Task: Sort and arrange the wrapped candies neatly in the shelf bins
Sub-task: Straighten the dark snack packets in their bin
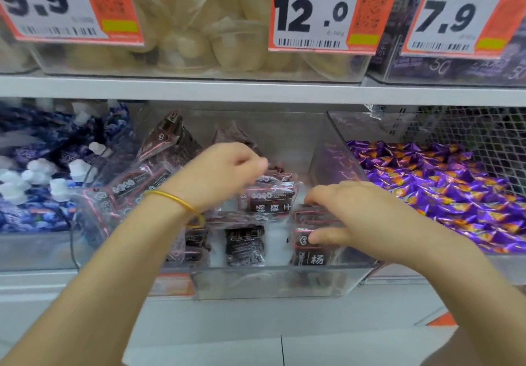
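Both my hands are inside the clear middle bin (273, 283) on the lower shelf. The bin holds several dark brown wrapped packets with pink edging and white characters (244, 242). My left hand (225, 172), with a gold bangle at the wrist, has its fingers curled over the top of a packet (269, 199) near the bin's middle. My right hand (350, 212) grips a stack of packets (310, 247) at the bin's front right, fingers over the top and thumb on the front face. More packets lean against the bin's left wall (168, 141).
Left bin holds blue and white wrapped candies (42, 172). Right bin is full of purple and orange candies (444, 189) in front of a wire mesh. The upper shelf (256, 88) carries clear bins with pale jelly cups and orange price tags reading 9.9, 12.0 and 7.9.
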A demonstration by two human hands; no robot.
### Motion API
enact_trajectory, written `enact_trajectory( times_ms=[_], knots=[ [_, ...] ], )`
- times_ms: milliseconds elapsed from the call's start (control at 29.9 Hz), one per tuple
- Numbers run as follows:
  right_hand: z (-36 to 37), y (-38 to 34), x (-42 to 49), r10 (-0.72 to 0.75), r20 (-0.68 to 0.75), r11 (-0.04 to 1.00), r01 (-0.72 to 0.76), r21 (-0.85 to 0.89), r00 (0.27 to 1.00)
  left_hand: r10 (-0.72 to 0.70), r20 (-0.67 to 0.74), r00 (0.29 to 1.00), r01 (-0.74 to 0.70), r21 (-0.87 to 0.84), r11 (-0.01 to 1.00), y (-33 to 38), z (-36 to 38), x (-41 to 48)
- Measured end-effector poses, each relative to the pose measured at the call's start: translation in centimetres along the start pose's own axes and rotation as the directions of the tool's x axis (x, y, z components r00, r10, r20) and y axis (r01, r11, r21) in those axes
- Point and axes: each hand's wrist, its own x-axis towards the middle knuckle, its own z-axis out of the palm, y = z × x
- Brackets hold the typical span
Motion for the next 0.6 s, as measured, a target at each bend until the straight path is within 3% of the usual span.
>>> enact_trajectory(
  times_ms=[33, 67, 134, 167, 234, 334, 435, 602],
  knots=[
    [-0.1, 0.0, -0.1, -0.005, 0.003, 1.0, 0.005, 0.016, 1.0, 0.075, 0.067, 0.995, -0.087, 0.207, 0.974, -0.3, -1.0, -0.4],
    [-0.2, 0.0, -0.2, -0.008, 0.007, 0.999, 0.007, 0.033, 1.0, 0.06, 0.184, 0.981, -0.128, 0.384, 0.914, -0.6, -1.5, -0.9],
    [-0.4, 0.0, -0.2, -0.015, 0.012, 0.998, 0.014, 0.059, 1.0, -0.121, 0.331, 0.936, -0.147, 0.678, 0.72, -1.5, -0.9, -1.5],
    [-0.5, 0.1, -0.2, -0.015, 0.018, 0.998, 0.014, 0.064, 1.0, -0.16, 0.33, 0.93, -0.173, 0.779, 0.603, -1.7, -0.1, -1.6],
    [-0.7, 0.2, -0.2, -0.011, 0.033, 0.997, 0.008, 0.08, 0.999, -0.066, 0.28, 0.958, -0.222, 0.864, 0.453, -2.4, 1.0, -1.0],
    [-0.7, 0.2, -0.2, -0.02, 0.046, 0.996, 0.015, 0.089, 0.999, 0.099, 0.172, 0.98, -0.198, 0.838, 0.509, -2.7, 0.8, 0.4],
    [-0.6, 0.3, -0.2, -0.029, 0.05, 0.996, 0.025, 0.087, 0.998, 0.108, 0.148, 0.983, -0.183, 0.746, 0.64, -3.1, 0.3, 1.0],
    [-0.5, 0.4, -0.5, -0.047, 0.021, 0.995, 0.045, 0.09, 0.999, 0.166, 0.018, 0.986, -0.158, 0.416, 0.896, -2.9, -1.1, 1.2]
  ],
)
